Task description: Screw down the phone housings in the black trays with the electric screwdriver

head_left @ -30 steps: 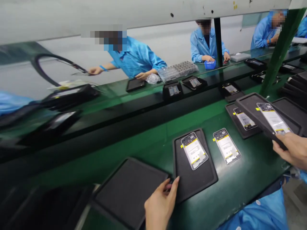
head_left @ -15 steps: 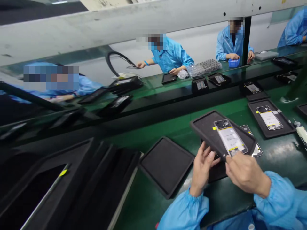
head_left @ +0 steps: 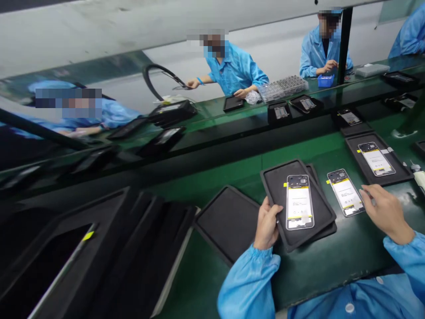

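Observation:
My left hand (head_left: 267,223) grips the left edge of a black foam tray (head_left: 275,188) that carries a phone frame (head_left: 299,202) with yellow tabs. This tray lies stacked on another black tray whose rim shows beneath it. My right hand (head_left: 385,212) rests on the green belt with fingers curled down, its fingertips touching the right edge of a loose phone frame (head_left: 345,192) lying bare on the belt. An empty black tray (head_left: 229,221) sits just left of my left hand.
Another tray with a phone frame (head_left: 376,158) lies at the right. A stack of large black trays (head_left: 99,257) fills the near left. Across the belt (head_left: 232,173), several people in blue coats work among more trays (head_left: 279,113) and a clear parts tray (head_left: 282,86).
The tray with the phone frame has come down from mid-air onto the other tray. My right hand let go of it and moved right to the loose phone frame.

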### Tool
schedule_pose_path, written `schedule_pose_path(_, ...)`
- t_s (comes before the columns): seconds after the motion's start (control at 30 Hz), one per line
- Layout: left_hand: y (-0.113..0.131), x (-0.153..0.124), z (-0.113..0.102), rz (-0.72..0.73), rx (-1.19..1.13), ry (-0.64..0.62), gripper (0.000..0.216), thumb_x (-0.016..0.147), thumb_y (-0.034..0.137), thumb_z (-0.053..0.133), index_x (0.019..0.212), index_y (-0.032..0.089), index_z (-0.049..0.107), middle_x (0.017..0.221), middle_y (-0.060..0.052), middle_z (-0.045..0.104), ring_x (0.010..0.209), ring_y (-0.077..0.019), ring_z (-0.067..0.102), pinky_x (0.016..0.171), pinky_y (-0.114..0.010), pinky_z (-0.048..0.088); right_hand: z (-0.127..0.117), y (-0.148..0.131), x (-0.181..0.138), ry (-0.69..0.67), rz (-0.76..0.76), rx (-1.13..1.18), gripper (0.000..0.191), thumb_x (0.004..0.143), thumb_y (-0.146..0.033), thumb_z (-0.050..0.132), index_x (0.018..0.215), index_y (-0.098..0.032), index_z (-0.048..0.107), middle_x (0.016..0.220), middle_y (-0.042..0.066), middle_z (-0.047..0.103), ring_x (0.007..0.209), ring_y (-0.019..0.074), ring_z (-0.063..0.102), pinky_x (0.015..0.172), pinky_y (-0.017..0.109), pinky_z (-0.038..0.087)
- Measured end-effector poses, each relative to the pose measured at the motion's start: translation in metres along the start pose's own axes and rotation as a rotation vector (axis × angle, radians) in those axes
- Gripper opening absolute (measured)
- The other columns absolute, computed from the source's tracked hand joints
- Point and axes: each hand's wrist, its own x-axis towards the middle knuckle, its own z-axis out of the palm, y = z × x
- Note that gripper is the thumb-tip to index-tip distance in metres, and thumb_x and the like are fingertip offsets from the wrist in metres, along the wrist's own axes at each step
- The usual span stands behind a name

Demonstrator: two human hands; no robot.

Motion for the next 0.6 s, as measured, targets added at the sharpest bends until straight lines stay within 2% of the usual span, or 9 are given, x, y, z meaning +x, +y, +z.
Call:
schedule_pose_path(0.03, 0.004, -0.001, -0.006, 0.018, 0.098, 0.050, 0.066, 0.053, 0.027, 0.068, 0.116, 0.014, 0.054, 0.096, -0.010, 0.072, 0.082, -0.0255, 0.069, 0.073, -0.035, 0.055, 0.003, 0.007, -0.004, -0.043, 0.044, -0.044, 0.038, 0.100, -0.036, 0.035, 0.103, -0.014, 0.066, 0.091, 0.010, 0.068, 0.076, 0.0234, 0.065, 0.066, 0.034, 0.048)
schedule_pose_path(0.1, 0.012, -0.008, -0.025, 0.149, 0.430, 0.241, 0.072, 0.059, 0.040, 0.070, 0.124, 0.014, 0.053, 0.105, -0.013, 0.070, 0.089, -0.0268, 0.067, 0.077, -0.038, 0.054, 0.008, 0.017, -0.011, -0.145, 0.122, -0.085, 0.042, 0.100, -0.040, 0.033, 0.104, -0.013, 0.065, 0.093, 0.011, 0.068, 0.073, 0.0240, 0.064, 0.064, 0.035, 0.047)
schedule_pose_path(0.17, 0.018, -0.017, -0.056, 0.333, 0.828, 0.420, 0.065, 0.066, 0.056, 0.065, 0.118, 0.017, 0.061, 0.112, -0.013, 0.067, 0.093, -0.0276, 0.066, 0.083, -0.040, 0.052, 0.010, 0.019, -0.016, -0.234, 0.193, -0.066, 0.041, 0.099, -0.040, 0.035, 0.106, -0.012, 0.064, 0.096, 0.011, 0.067, 0.075, 0.0240, 0.064, 0.067, 0.035, 0.047)
schedule_pose_path(0.2, 0.019, -0.022, -0.073, 0.365, 0.977, 0.423, 0.064, 0.065, 0.062, 0.064, 0.112, 0.019, 0.065, 0.112, -0.012, 0.067, 0.090, -0.0281, 0.065, 0.083, -0.040, 0.052, 0.011, 0.017, -0.017, -0.265, 0.223, -0.054, 0.039, 0.099, -0.040, 0.037, 0.108, -0.013, 0.063, 0.098, 0.011, 0.067, 0.078, 0.0241, 0.064, 0.070, 0.035, 0.047)
schedule_pose_path(0.27, 0.016, -0.030, -0.106, 0.362, 1.199, 0.301, 0.067, 0.059, 0.071, 0.066, 0.103, 0.020, 0.069, 0.106, -0.010, 0.069, 0.086, -0.0296, 0.066, 0.077, -0.039, 0.053, 0.012, 0.006, -0.015, -0.308, 0.283, -0.085, 0.035, 0.098, -0.039, 0.041, 0.111, -0.013, 0.060, 0.100, 0.012, 0.066, 0.087, 0.0255, 0.062, 0.074, 0.034, 0.047)
schedule_pose_path(0.37, 0.002, -0.038, -0.140, 0.371, 1.350, 0.118, 0.064, 0.060, 0.073, 0.064, 0.096, 0.021, 0.072, 0.100, -0.009, 0.071, 0.086, -0.0293, 0.067, 0.071, -0.034, 0.055, 0.016, -0.020, -0.004, -0.384, 0.333, -0.206, 0.041, 0.093, -0.047, 0.053, 0.114, -0.012, 0.057, 0.102, 0.014, 0.062, 0.095, 0.0297, 0.057, 0.072, 0.035, 0.046)
schedule_pose_path(0.43, -0.007, -0.043, -0.148, 0.413, 1.378, 0.051, 0.054, 0.070, 0.069, 0.058, 0.093, 0.023, 0.073, 0.095, -0.006, 0.071, 0.083, -0.0255, 0.068, 0.071, -0.031, 0.054, 0.018, -0.035, 0.004, -0.429, 0.331, -0.230, 0.045, 0.089, -0.052, 0.059, 0.110, -0.013, 0.057, 0.099, 0.014, 0.060, 0.095, 0.0305, 0.055, 0.070, 0.036, 0.045)
schedule_pose_path(0.5, -0.011, -0.047, -0.146, 0.487, 1.389, 0.027, 0.046, 0.078, 0.063, 0.053, 0.092, 0.024, 0.073, 0.089, -0.005, 0.071, 0.077, -0.0220, 0.068, 0.070, -0.029, 0.054, 0.021, -0.043, 0.009, -0.440, 0.328, -0.233, 0.048, 0.085, -0.056, 0.063, 0.106, -0.014, 0.057, 0.097, 0.014, 0.059, 0.094, 0.0308, 0.054, 0.070, 0.036, 0.045)
schedule_pose_path(0.6, -0.009, -0.052, -0.132, 0.637, 1.373, 0.106, 0.042, 0.083, 0.056, 0.052, 0.096, 0.021, 0.072, 0.084, -0.004, 0.069, 0.072, -0.0199, 0.066, 0.068, -0.028, 0.053, 0.025, -0.046, 0.012, -0.440, 0.349, -0.271, 0.058, 0.073, -0.060, 0.074, 0.103, -0.014, 0.058, 0.099, 0.016, 0.056, 0.096, 0.0337, 0.052, 0.070, 0.040, 0.047)
